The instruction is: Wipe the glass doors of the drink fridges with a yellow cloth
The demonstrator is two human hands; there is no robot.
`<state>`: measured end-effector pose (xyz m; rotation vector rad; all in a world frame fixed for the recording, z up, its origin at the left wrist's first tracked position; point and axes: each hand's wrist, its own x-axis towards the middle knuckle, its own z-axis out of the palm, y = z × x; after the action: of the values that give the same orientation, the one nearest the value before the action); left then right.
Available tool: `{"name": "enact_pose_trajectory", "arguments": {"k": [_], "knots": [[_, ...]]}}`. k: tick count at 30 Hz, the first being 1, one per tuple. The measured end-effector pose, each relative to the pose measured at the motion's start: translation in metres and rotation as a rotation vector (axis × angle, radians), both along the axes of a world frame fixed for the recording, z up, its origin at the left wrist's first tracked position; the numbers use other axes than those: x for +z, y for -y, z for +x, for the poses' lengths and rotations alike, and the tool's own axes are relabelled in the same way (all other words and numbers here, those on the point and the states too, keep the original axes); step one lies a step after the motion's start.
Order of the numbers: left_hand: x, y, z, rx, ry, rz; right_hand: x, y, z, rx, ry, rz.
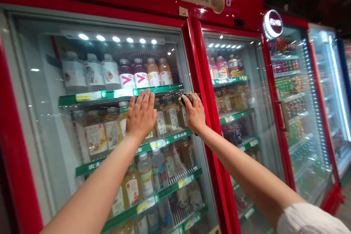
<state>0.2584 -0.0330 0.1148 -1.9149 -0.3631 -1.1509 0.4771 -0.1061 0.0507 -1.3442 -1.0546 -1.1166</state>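
Head view shows two hands at the left glass door (35,124) of a red drinks cooler (95,9). The left hand (142,115) has its grip released, fingers straight and close together, laid out flat toward the glass, right of the door's middle; whether the palm touches is hard to tell. The right hand (195,111) has its grip curled over a black-and-yellow object (187,99), which sits by the door's right edge, just below the right end of the top shelf (117,94). Behind the glass, white-labelled bottles (140,75) line that shelf, and more fill the shelves below. A pale sleeve (308,218) covers part of the right arm
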Motion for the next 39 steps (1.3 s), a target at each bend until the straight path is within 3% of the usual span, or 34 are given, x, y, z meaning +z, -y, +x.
{"name": "enact_pose_trajectory", "arguments": {"k": [5, 7, 8, 10, 15, 17, 19, 24, 26, 30, 32, 35, 37, 39], "knots": [[-0.001, 0.000, 0.001, -0.014, 0.010, 0.013, 0.049, -0.003, 0.003, 0.010, -0.076, 0.044], [0.000, 0.000, 0.001, -0.012, 0.011, 0.010, 0.057, -0.007, 0.003, 0.010, -0.090, 0.077], [0.000, 0.000, 0.002, -0.010, 0.009, 0.004, 0.052, -0.008, 0.002, 0.010, -0.088, 0.092], [0.001, 0.000, 0.002, -0.007, 0.001, -0.014, 0.025, -0.011, -0.001, 0.005, -0.071, 0.109], [-0.003, 0.000, -0.006, -0.005, -0.066, -0.038, -0.078, -0.010, -0.009, -0.009, 0.019, 0.070], [-0.010, 0.001, -0.013, 0.003, -0.093, -0.032, -0.092, -0.010, -0.008, 0.010, 0.037, 0.065], [-0.019, 0.002, -0.022, 0.017, -0.087, -0.026, -0.079, -0.013, -0.008, 0.037, 0.013, 0.088], [-0.038, 0.003, -0.036, 0.061, -0.055, -0.029, -0.011, -0.023, -0.025, 0.072, -0.053, 0.170], [-0.042, 0.003, -0.037, 0.070, -0.052, -0.041, -0.010, -0.022, -0.032, 0.073, 0.034, 0.129], [-0.050, 0.004, -0.042, 0.083, -0.044, -0.045, -0.047, -0.007, -0.023, 0.103, 0.337, -0.009], [-0.054, 0.004, -0.049, 0.092, -0.043, -0.038, -0.055, -0.001, -0.011, 0.117, 0.372, -0.023], [-0.058, 0.005, -0.059, 0.115, -0.034, -0.036, -0.035, -0.006, -0.008, 0.119, 0.199, 0.074], [-0.060, 0.006, -0.063, 0.135, -0.028, -0.042, -0.013, -0.016, -0.023, 0.119, 0.098, 0.146], [-0.062, 0.007, -0.063, 0.151, -0.029, -0.048, -0.003, -0.025, -0.046, 0.126, 0.112, 0.159]]}}
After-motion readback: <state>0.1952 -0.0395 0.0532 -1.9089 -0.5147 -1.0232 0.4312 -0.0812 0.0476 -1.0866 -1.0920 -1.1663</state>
